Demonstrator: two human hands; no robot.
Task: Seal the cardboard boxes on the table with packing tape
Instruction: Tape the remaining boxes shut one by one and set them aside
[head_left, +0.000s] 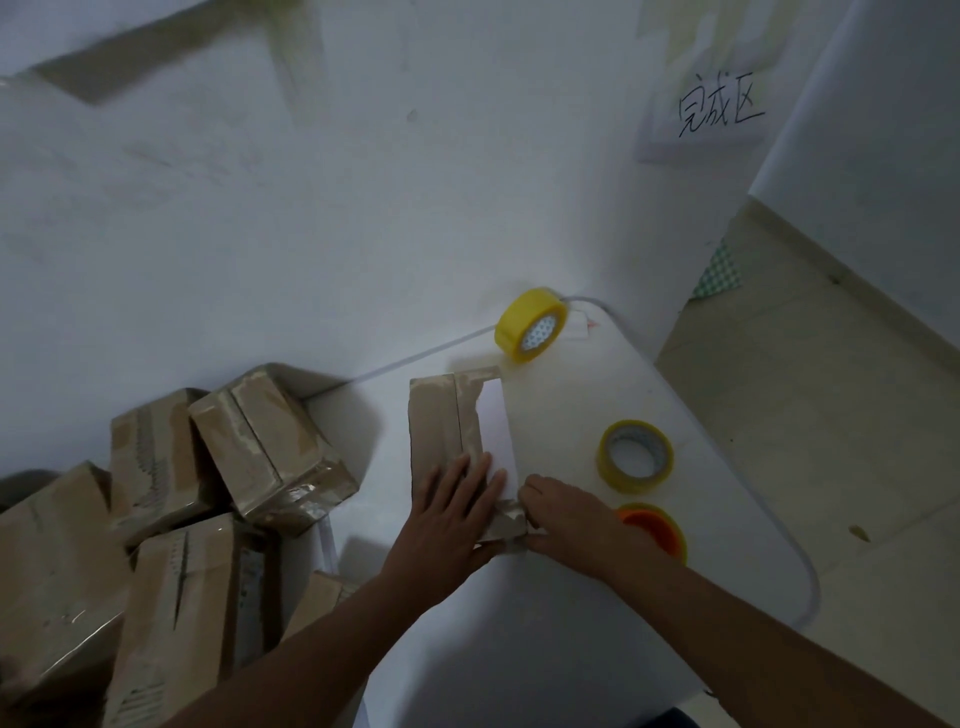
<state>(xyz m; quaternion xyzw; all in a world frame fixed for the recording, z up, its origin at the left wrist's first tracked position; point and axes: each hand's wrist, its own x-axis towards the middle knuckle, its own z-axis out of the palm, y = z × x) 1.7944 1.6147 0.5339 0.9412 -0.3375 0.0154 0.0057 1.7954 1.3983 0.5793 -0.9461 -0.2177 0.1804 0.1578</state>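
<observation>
A small cardboard box (441, 421) lies on the white table (571, 597), with clear tape along its right side. My left hand (452, 512) lies flat on the box's near end, fingers straight. My right hand (566, 512) is at the box's near right corner, fingers curled, pinching the tape end there. A flat roll of yellowish tape (635, 455) lies to the right of the box. Another yellow roll (531, 325) stands on edge at the table's far corner. An orange-cored roll (660, 527) is partly hidden behind my right wrist.
A heap of several taped cardboard boxes (171, 509) fills the left side. A white wall rises behind the table, with a paper sign (719, 111) on it. The table's rounded right edge (800, 561) drops to a tiled floor (831, 415).
</observation>
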